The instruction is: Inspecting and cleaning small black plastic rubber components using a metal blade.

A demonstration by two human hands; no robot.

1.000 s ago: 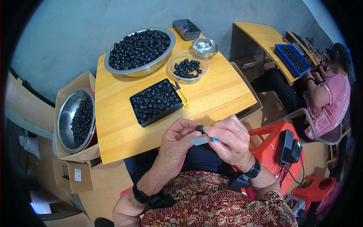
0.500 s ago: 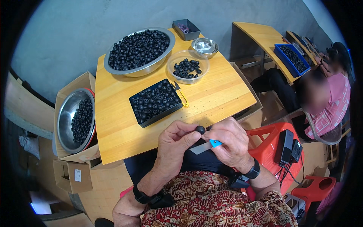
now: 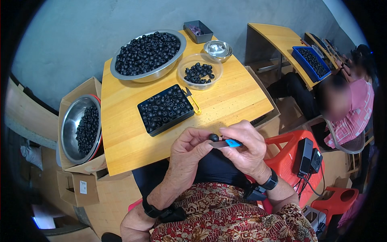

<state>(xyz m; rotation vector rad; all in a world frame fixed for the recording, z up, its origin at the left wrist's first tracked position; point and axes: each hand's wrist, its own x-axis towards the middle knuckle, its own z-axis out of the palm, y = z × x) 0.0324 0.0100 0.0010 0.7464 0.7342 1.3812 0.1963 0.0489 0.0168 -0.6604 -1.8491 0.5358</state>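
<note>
Above my lap, just off the table's front edge, my left hand point(image 3: 186, 148) pinches a small round black rubber-like part point(image 3: 213, 137) between thumb and fingers. My right hand point(image 3: 246, 147) is closed around a flat metal blade point(image 3: 218, 144) with a blue end; the blade lies against or right below the part, and I cannot tell which. In front of my hands, a black rectangular tray point(image 3: 161, 130) is filled with similar black parts, several with holes. Against its right side lies a pair of yellow-handled snips point(image 3: 196, 105).
On the table point(image 3: 238, 97) stand a big metal bowl point(image 3: 183, 44) heaped with black parts, a clear plastic bowl point(image 3: 218, 72), a small metal bowl point(image 3: 219, 49) and a grey box point(image 3: 204, 38). Another metal basin point(image 3: 69, 133) is at left. A red stool point(image 3: 278, 155) and a seated person point(image 3: 350, 97) are at right.
My right hand has turned and risen slightly, its forefinger lifting. The blade has swung from slanting below the part to nearly level beside it. My left hand keeps the part almost in place.
</note>
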